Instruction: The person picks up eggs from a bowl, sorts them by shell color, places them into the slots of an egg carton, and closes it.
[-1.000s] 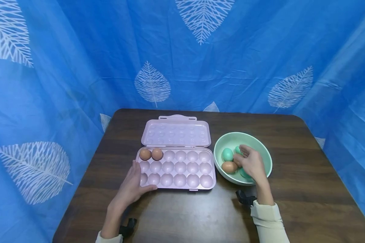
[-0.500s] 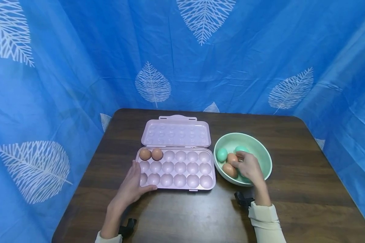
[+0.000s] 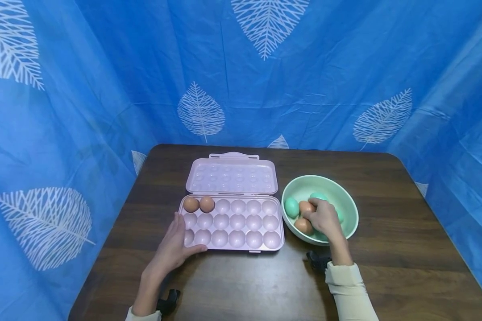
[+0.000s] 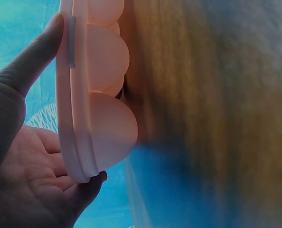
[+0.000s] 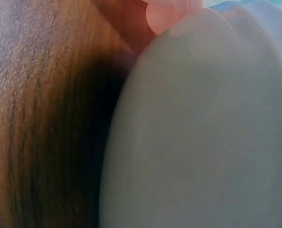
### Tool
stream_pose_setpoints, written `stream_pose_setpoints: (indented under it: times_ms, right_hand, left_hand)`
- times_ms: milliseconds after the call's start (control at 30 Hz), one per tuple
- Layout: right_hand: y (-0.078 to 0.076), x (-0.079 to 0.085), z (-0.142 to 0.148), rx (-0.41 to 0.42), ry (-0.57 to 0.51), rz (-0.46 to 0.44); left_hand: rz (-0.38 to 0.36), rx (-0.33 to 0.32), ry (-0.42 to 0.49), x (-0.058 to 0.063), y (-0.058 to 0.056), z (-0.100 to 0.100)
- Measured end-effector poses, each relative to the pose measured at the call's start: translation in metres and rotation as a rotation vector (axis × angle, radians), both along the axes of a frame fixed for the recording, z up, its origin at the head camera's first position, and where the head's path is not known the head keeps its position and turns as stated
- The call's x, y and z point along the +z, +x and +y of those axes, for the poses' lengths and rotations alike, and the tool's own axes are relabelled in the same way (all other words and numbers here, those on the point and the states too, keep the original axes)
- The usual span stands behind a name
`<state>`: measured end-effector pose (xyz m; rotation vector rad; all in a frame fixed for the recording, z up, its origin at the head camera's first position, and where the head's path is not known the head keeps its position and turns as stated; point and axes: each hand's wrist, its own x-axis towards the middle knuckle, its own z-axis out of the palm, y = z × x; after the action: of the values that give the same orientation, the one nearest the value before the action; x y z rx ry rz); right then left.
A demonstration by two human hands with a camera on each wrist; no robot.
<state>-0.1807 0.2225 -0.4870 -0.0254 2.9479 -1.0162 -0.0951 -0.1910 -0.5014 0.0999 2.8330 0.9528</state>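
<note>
A pale pink egg box lies with its lid folded back. Two brown eggs fill cups at its far left corner. My left hand grips the near left corner, thumb along the front rim and fingers at the end; the left wrist view shows one fingertip curled under the rim. Inside the green bowl, my right hand pinches a brown egg between thumb and fingers. Beside it are another brown egg and green eggs. The bowl's wall hides that hand in the right wrist view.
Box and bowl stand side by side, almost meeting, on a dark wooden table. A blue curtain with white leaf prints hangs behind and at both sides. Black camera mounts sit on both wrists.
My right hand has gone lower into the bowl and closed on a brown egg. Eggs in the bowl have shifted, one green egg rolling left. My left hand stays put.
</note>
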Motion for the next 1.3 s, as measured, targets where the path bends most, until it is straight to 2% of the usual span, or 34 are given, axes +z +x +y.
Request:
stream_pose_setpoints:
  times_ms: [267,367,567,867,1000,1133,1300]
  right_hand:
    - [0.002,0.001,0.000,-0.036,-0.029,0.041]
    - [0.002,0.000,-0.001,-0.063,-0.079,0.065]
    - [0.002,-0.002,-0.004,-0.125,-0.204,0.182]
    - [0.007,-0.001,-0.008,-0.164,-0.302,0.270]
    - [0.009,0.001,-0.015,-0.155,-0.360,0.338]
    - [0.011,0.005,-0.029,-0.110,-0.478,0.403]
    - [0.016,0.018,-0.051,-0.059,-0.565,0.403]
  left_hand:
    - [0.000,0.003,0.013,-0.002,0.000,-0.001]
    - [0.005,0.002,0.015,-0.003,0.000,-0.001]
    - [0.017,0.001,0.026,-0.003,0.001,-0.002]
    - [-0.003,0.008,0.036,-0.001,0.000,-0.002]
    - [-0.017,0.015,0.035,-0.002,-0.001,-0.003]
    - [-0.022,0.020,0.036,-0.003,-0.001,-0.003]
    - [-0.027,0.022,0.031,-0.003,-0.001,-0.003]
